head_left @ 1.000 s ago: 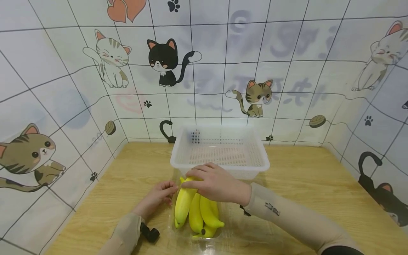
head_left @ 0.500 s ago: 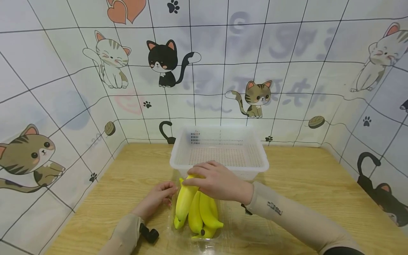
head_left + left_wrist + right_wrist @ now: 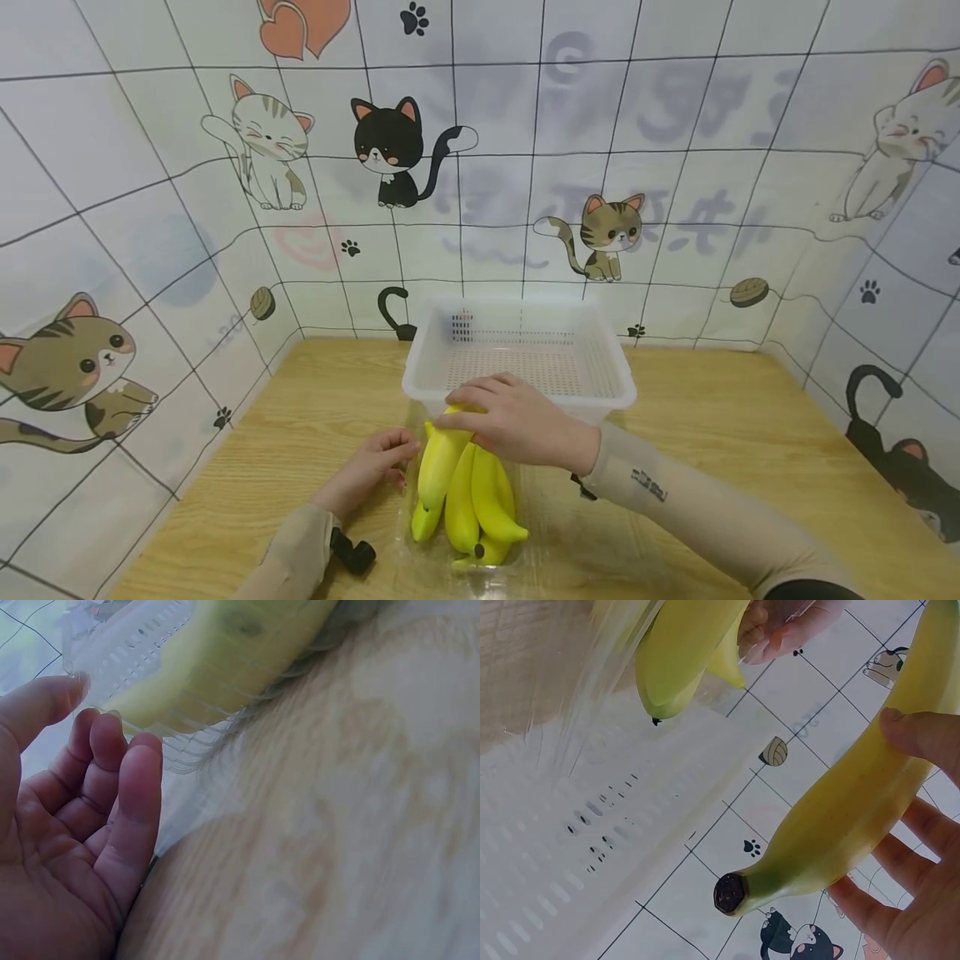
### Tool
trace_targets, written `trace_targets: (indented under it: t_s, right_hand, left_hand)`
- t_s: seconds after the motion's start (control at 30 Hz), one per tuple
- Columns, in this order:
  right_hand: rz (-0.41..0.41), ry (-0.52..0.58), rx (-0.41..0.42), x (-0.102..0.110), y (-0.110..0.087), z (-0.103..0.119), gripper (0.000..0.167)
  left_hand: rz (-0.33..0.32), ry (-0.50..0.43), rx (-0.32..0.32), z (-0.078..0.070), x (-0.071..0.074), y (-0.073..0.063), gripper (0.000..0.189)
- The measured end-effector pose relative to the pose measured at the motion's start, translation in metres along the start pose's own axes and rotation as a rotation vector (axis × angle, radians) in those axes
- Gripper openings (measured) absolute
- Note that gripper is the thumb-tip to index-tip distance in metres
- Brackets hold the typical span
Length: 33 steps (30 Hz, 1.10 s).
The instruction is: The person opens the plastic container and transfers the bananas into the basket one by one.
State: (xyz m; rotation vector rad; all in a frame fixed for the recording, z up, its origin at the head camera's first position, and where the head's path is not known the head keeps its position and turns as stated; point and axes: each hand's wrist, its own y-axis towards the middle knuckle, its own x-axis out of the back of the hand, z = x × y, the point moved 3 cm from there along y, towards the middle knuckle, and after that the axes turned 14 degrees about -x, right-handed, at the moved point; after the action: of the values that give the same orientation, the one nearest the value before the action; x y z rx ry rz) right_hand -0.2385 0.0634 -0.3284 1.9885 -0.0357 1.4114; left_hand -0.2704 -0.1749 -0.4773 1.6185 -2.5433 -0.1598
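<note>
In the head view my right hand grips a yellow banana from above, tilted over the others. The right wrist view shows the thumb on one side of this banana and the fingers on the other, its dark stem end sticking out. Several more bananas lie in a clear plastic box. At the box's left side, my left hand holds the rim, fingers curled outside it. The left wrist view has its fingertips right at the clear edge, beside a banana.
A white perforated basket stands just behind the clear box, close to my right hand. Wooden tabletop runs to both sides. A wall sheet printed with cats and grid lines encloses the table.
My right hand has moved slightly up with the banana, whose lower end has risen, baring more of the banana beneath. The left hand stays at the box's side.
</note>
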Motion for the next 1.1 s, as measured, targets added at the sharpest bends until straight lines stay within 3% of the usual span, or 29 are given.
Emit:
trace_targets:
  t_s: [1.1]
  right_hand:
    - [0.029, 0.0, -0.029, 0.002, 0.004, -0.014, 0.052]
  left_hand:
    - [-0.03, 0.002, 0.019, 0.002, 0.0, -0.002, 0.025]
